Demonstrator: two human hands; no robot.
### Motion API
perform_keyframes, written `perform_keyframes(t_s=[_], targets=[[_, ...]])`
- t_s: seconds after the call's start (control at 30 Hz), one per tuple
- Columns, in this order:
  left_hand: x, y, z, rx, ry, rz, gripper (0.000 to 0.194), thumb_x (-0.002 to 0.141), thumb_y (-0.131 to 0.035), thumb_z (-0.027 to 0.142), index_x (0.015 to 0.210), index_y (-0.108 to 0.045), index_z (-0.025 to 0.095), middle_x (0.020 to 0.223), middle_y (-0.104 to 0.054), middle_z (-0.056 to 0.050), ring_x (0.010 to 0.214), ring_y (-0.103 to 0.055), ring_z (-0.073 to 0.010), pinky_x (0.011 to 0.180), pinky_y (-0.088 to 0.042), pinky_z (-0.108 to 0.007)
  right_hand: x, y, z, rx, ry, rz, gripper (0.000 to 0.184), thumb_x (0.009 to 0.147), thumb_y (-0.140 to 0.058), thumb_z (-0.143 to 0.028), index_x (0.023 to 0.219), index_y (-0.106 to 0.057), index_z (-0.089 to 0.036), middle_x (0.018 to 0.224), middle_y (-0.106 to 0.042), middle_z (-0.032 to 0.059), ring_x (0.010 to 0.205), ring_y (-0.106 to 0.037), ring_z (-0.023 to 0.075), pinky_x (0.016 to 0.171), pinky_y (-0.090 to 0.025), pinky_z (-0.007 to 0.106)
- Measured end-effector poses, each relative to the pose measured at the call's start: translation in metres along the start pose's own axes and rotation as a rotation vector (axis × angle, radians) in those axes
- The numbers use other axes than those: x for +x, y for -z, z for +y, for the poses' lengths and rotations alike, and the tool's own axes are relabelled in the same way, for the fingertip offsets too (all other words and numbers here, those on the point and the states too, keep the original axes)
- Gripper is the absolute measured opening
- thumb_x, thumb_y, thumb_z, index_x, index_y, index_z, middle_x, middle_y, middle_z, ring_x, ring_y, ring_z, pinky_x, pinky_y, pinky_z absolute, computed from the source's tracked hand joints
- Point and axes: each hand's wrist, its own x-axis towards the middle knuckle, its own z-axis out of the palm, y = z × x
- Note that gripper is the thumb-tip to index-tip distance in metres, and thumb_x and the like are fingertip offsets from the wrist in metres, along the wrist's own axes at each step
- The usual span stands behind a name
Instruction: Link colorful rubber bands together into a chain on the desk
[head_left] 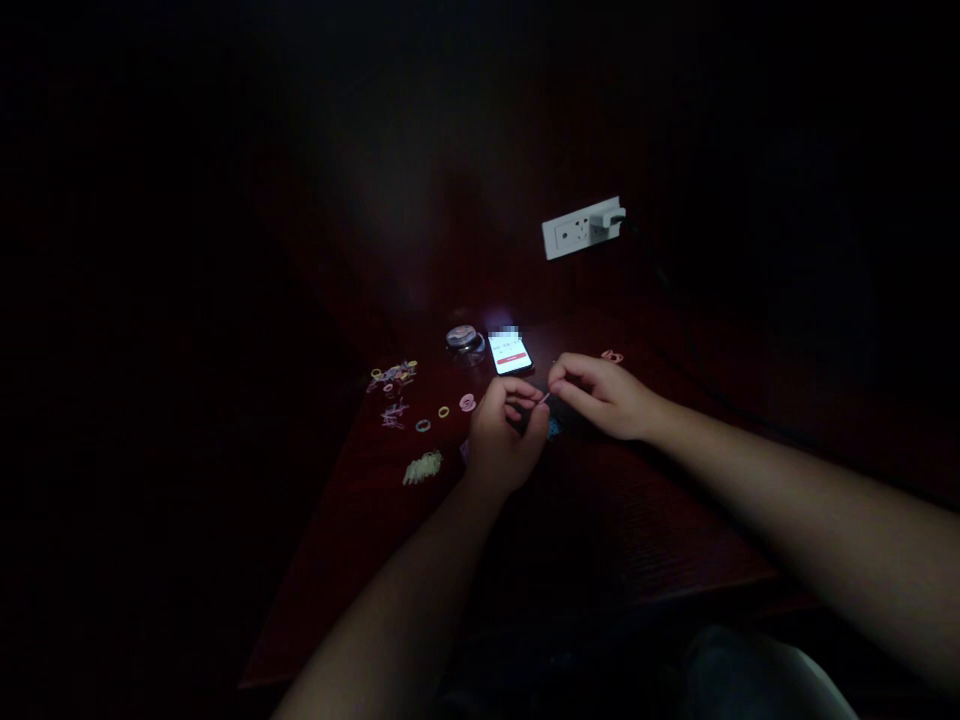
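Between my two hands a small purple hair tie [544,398] is stretched out. My left hand [508,436] pinches one end between thumb and fingers. The fingertips of my right hand [604,392] close on the other end. Under and beside the hands lies a bunch of blue hair ties [554,428], partly hidden. Left of my left hand are pink hair ties [468,402], a single yellow one [443,411], a blue one [424,426] and a pale yellow pile [422,467].
Farther left on the dark red table [337,560] lie a purple bunch [393,413] and a mixed-colour pile [392,375]. Behind stand a lidded jar [463,338] and a lit phone [511,352]. Pink ties [612,355] lie beyond my right hand. A wall socket [574,232] holds a plug with a cable.
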Motion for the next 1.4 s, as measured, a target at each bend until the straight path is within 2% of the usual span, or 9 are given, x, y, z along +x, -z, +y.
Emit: perform_keyframes(t_s=[0.53, 0.73, 1.03, 1.27, 1.4], targets=[[0.002, -0.002, -0.002, -0.013, 0.032, 0.044, 0.015, 0.079, -0.064, 0.015, 0.089, -0.055, 0.020, 0.081, -0.065, -0.001, 0.070, -0.059, -0.0114, 0.063, -0.046, -0.024, 0.001, 0.002, -0.002, -0.017, -0.013, 0.049, 0.020, 0.096, -0.047, -0.029, 0.083, -0.057, -0.018, 0.075, -0.058, 0.0008, 0.068, -0.052, 0.0134, 0.063, -0.041, 0.026], [0.003, 0.000, 0.002, 0.018, 0.026, 0.058, 0.016, 0.076, -0.065, 0.013, 0.086, -0.055, 0.020, 0.078, -0.064, -0.001, 0.070, -0.059, -0.0115, 0.063, -0.047, -0.025, -0.003, -0.002, 0.001, 0.158, -0.070, -0.029, 0.014, 0.092, -0.056, -0.033, 0.097, -0.056, -0.020, 0.077, -0.055, 0.0002, 0.065, -0.050, 0.0133, 0.058, -0.042, 0.026], [0.002, 0.000, 0.002, 0.004, 0.020, 0.034, 0.017, 0.073, -0.066, 0.013, 0.085, -0.057, 0.020, 0.078, -0.065, 0.000, 0.067, -0.059, -0.0110, 0.062, -0.047, -0.024, -0.003, -0.005, 0.008, 0.237, -0.091, -0.078, 0.024, 0.090, -0.058, -0.031, 0.111, -0.055, -0.020, 0.079, -0.055, -0.0008, 0.059, -0.047, 0.0106, 0.052, -0.040, 0.024], [0.003, 0.001, 0.005, 0.031, 0.028, 0.036, 0.014, 0.073, -0.067, 0.014, 0.082, -0.057, 0.019, 0.076, -0.066, 0.000, 0.065, -0.058, -0.0104, 0.062, -0.047, -0.023, -0.002, -0.006, 0.008, 0.282, -0.135, -0.094, 0.016, 0.089, -0.059, -0.033, 0.094, -0.058, -0.017, 0.067, -0.050, -0.0031, 0.056, -0.043, 0.0100, 0.049, -0.036, 0.023], [0.004, 0.000, 0.004, 0.026, 0.034, 0.030, 0.016, 0.073, -0.067, 0.014, 0.083, -0.057, 0.019, 0.076, -0.067, 0.000, 0.065, -0.059, -0.0105, 0.062, -0.047, -0.024, -0.003, -0.005, 0.008, 0.296, -0.135, -0.092, 0.015, 0.088, -0.060, -0.031, 0.094, -0.058, -0.017, 0.068, -0.051, -0.0027, 0.057, -0.044, 0.0103, 0.050, -0.036, 0.023]])
